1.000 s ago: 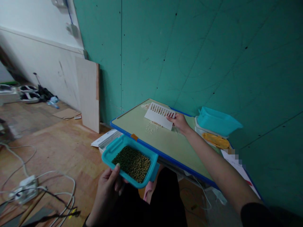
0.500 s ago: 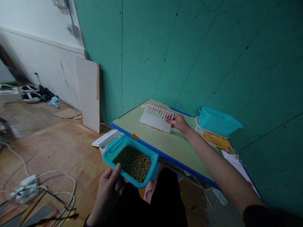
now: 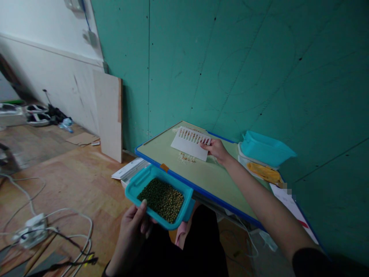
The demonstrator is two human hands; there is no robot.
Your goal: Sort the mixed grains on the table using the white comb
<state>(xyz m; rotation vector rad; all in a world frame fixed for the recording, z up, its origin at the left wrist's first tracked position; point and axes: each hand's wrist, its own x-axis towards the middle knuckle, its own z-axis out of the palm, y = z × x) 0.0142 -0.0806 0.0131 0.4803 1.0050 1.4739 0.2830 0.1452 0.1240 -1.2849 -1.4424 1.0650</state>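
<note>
1. The bare left hand (image 3: 131, 231) is gripping a turquoise rectangular plastic tray (image 3: 144, 177), its fingers clamped on the near rim; the tray is holding dark-green beans (image 3: 154, 190) and tan beans (image 3: 173, 202) beside the surface's blue edge.
2. The bare right hand (image 3: 216, 149) is clamping its fingers on the right end of a flat white slotted plate (image 3: 187, 148) over the pale-green surface (image 3: 213, 181); contact below cannot be told.
3. Pale scattered grains (image 3: 186, 157) are lying near the plate's lower edge.
4. A turquoise plastic bin (image 3: 265, 148) is standing behind a yellow cloth (image 3: 263, 172).
5. A white paper sheet (image 3: 288, 202) is bearing a red mark and illegible markings.
</note>
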